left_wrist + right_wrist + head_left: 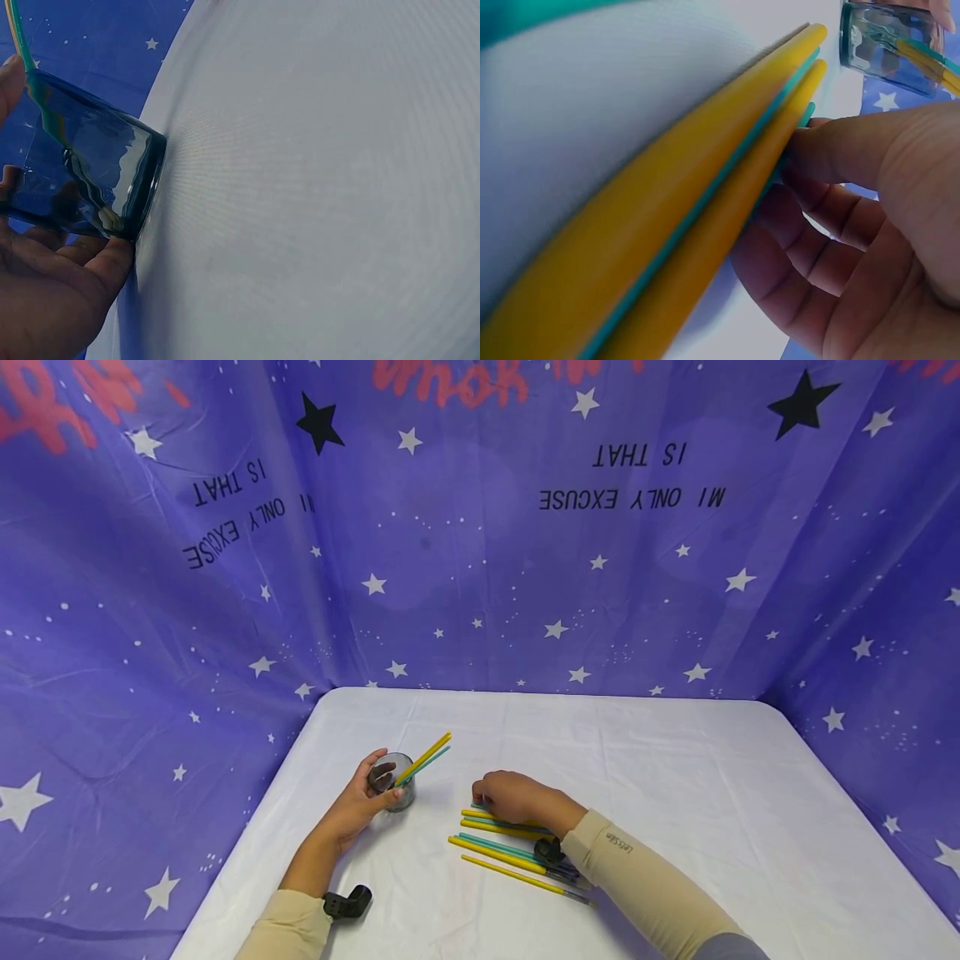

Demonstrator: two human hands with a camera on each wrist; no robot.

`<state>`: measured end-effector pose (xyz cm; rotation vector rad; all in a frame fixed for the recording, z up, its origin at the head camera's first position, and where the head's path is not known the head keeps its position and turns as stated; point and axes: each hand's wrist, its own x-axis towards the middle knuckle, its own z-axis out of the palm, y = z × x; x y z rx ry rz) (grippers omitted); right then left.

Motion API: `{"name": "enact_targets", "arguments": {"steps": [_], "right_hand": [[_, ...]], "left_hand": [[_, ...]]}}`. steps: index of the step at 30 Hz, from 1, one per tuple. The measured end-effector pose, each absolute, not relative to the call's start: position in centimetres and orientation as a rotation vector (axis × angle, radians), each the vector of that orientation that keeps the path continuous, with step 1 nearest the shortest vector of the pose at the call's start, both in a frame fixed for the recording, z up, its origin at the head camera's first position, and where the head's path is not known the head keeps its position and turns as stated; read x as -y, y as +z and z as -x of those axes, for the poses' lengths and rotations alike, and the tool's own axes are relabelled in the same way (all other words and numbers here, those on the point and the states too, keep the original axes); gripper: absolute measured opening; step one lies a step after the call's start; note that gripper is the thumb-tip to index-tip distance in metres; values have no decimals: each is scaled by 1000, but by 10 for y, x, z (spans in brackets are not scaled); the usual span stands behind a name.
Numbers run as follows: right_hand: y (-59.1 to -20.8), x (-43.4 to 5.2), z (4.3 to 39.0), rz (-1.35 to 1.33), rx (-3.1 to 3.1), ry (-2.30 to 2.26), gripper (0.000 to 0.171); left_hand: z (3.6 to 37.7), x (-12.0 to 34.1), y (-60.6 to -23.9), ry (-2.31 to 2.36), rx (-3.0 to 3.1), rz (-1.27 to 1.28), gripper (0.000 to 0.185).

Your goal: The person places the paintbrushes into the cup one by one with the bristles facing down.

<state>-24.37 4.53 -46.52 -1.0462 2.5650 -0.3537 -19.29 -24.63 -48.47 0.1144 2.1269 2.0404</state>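
Note:
My left hand grips a clear glass cup from the side, thumb near the rim. Yellow and teal paintbrushes lean in the cup, handles up and bristle ends at its bottom. In the left wrist view the cup's base meets the white cloth. Over the loose paintbrushes on the table is my right hand. Its thumb and fingers pinch a teal paintbrush near the handle's end, beside two thicker yellow handles; the palm hides part of the row in the head view.
A white cloth covers the table. Purple curtains with stars and lettering stand behind and at both sides. One yellow paintbrush lies nearest the front of the row. Each wrist wears a small black camera.

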Motion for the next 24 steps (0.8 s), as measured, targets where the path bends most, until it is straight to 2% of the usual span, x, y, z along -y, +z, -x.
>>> {"name": "enact_targets", "arguments": {"steps": [24], "right_hand": [[-423, -62, 243, 1340, -2539, -639, 18]], "left_hand": [[192, 247, -485, 2013, -2164, -119, 87]]}}
